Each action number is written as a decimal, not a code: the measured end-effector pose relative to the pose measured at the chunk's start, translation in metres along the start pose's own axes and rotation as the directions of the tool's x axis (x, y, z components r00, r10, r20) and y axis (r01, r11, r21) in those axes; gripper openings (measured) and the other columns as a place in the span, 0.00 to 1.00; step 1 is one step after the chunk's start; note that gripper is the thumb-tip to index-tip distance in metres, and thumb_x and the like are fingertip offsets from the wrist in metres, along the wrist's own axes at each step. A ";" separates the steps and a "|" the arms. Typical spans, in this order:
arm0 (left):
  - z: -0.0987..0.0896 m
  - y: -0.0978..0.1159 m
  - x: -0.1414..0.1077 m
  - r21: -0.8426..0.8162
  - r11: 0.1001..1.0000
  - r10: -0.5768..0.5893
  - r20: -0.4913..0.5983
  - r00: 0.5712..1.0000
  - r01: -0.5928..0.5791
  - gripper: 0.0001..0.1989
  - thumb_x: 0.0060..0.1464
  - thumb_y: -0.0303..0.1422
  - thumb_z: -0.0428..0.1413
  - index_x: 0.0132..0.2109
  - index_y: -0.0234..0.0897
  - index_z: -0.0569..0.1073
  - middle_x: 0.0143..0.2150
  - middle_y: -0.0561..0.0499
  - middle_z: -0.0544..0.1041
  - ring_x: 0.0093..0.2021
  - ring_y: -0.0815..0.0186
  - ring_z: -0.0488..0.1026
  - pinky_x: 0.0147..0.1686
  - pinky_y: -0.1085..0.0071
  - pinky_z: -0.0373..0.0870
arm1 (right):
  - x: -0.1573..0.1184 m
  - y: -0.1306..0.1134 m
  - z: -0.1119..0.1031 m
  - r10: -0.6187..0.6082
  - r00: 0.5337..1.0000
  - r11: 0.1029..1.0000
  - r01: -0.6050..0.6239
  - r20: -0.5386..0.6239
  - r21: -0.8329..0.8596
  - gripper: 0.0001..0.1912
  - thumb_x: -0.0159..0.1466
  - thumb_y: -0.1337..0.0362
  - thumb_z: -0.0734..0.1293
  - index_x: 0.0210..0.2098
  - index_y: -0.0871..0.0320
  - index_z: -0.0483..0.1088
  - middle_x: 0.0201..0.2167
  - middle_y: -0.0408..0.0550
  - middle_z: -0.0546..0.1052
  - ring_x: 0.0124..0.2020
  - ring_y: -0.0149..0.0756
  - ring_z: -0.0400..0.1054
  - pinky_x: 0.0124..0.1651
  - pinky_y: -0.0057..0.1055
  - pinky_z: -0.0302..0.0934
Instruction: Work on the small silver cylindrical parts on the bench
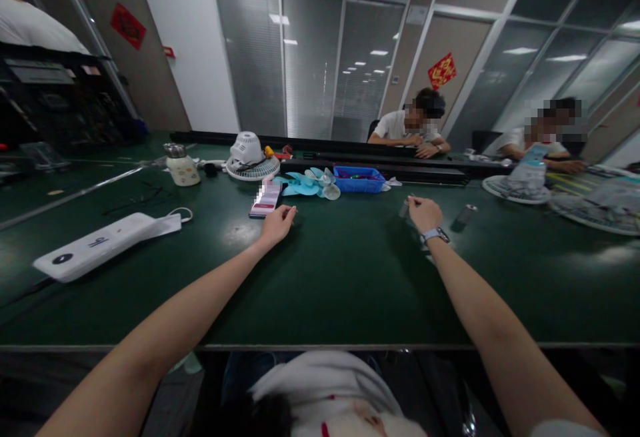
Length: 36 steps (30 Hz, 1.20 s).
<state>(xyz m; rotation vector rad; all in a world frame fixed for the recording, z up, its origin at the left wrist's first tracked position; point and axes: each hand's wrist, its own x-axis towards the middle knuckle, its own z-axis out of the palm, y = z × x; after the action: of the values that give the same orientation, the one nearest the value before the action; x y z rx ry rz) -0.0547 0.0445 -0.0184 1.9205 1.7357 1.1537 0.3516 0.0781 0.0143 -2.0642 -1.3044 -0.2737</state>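
Observation:
My left hand [279, 225] is closed, thumb and fingers pressed together, just right of a smartphone [266, 198] with a lit screen. Whatever it may pinch is too small to make out. On the right, my right hand [425, 214] has its fingertips around the top of a small grey metal cylinder [404, 208], partly hidden by the fingers. A second metal cylinder [466, 214] stands to the right of that hand, apart from it. A watch [434, 235] is on my right wrist.
Behind the phone lie light-blue fan blades [311, 184], a blue bin [359, 180] and a white fan [247, 154]. At left are a cup [181, 165] and a white power strip [100, 245]. Fan parts [525, 184] lie at right. Two people sit across the green table [325, 290].

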 end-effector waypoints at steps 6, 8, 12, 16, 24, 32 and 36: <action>-0.001 0.000 -0.001 -0.006 1.000 -0.007 0.012 1.000 0.007 0.22 0.61 0.48 0.45 0.44 0.37 0.76 0.29 0.50 0.78 0.30 0.62 0.73 0.32 0.70 0.63 | 0.003 0.015 0.015 -0.027 0.997 0.990 0.016 0.077 0.140 0.30 0.59 0.44 0.66 0.54 0.54 0.72 0.46 0.56 0.78 0.45 0.50 0.72 0.45 0.39 0.64; -0.001 0.001 -0.002 -0.016 1.000 -0.009 0.017 1.000 0.009 0.22 0.61 0.48 0.45 0.45 0.37 0.76 0.29 0.50 0.78 0.30 0.62 0.73 0.32 0.70 0.63 | 0.006 0.020 0.019 -0.003 0.990 0.983 -0.023 0.144 0.180 0.29 0.56 0.45 0.69 0.50 0.57 0.75 0.43 0.56 0.79 0.44 0.49 0.73 0.44 0.38 0.65; -0.001 0.004 -0.003 -0.049 0.999 -0.010 0.011 1.000 0.010 0.22 0.60 0.47 0.46 0.45 0.36 0.75 0.28 0.51 0.77 0.30 0.63 0.73 0.31 0.70 0.64 | 0.005 0.006 0.011 -0.012 0.995 0.970 -0.012 0.094 0.244 0.24 0.55 0.46 0.70 0.41 0.59 0.79 0.36 0.55 0.81 0.40 0.48 0.74 0.42 0.36 0.65; -0.003 0.016 -0.010 -0.136 0.990 0.035 0.005 0.999 -0.034 0.23 0.57 0.50 0.51 0.46 0.36 0.75 0.30 0.50 0.77 0.32 0.63 0.72 0.32 0.70 0.65 | -0.030 -0.049 -0.007 -0.278 0.960 0.838 0.226 0.033 0.497 0.23 0.56 0.46 0.69 0.39 0.60 0.78 0.34 0.53 0.81 0.36 0.43 0.75 0.41 0.34 0.66; -0.006 0.051 -0.036 -0.280 0.914 0.344 0.151 0.927 -0.294 0.21 0.54 0.48 0.57 0.49 0.41 0.78 0.41 0.48 0.77 0.40 0.62 0.72 0.37 0.69 0.66 | -0.151 -0.127 -0.023 -0.785 0.581 0.483 0.358 0.214 0.799 0.17 0.56 0.51 0.72 0.39 0.56 0.77 0.36 0.46 0.80 0.38 0.38 0.73 0.42 0.32 0.64; -0.008 0.053 -0.037 -0.318 0.895 0.384 0.192 0.903 -0.313 0.14 0.48 0.46 0.62 0.33 0.41 0.82 0.40 0.47 0.76 0.43 0.60 0.72 0.42 0.66 0.68 | -0.166 -0.121 -0.021 -0.791 0.577 0.472 0.361 0.205 0.804 0.18 0.55 0.50 0.73 0.37 0.57 0.73 0.34 0.44 0.78 0.36 0.35 0.72 0.40 0.31 0.62; -0.012 0.054 -0.031 -0.316 0.896 0.377 0.167 0.911 -0.312 0.16 0.49 0.48 0.61 0.36 0.40 0.82 0.39 0.48 0.77 0.40 0.62 0.73 0.39 0.68 0.68 | -0.166 -0.123 -0.021 -0.774 0.585 0.495 0.322 0.242 0.807 0.20 0.54 0.49 0.73 0.38 0.57 0.72 0.35 0.46 0.78 0.37 0.36 0.72 0.40 0.32 0.63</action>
<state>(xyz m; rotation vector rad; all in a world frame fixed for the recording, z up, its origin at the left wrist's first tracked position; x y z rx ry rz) -0.0243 0.0004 0.0154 2.1315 1.0713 1.1689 0.1697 -0.0212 -0.0012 -0.9677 -2.0807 0.5831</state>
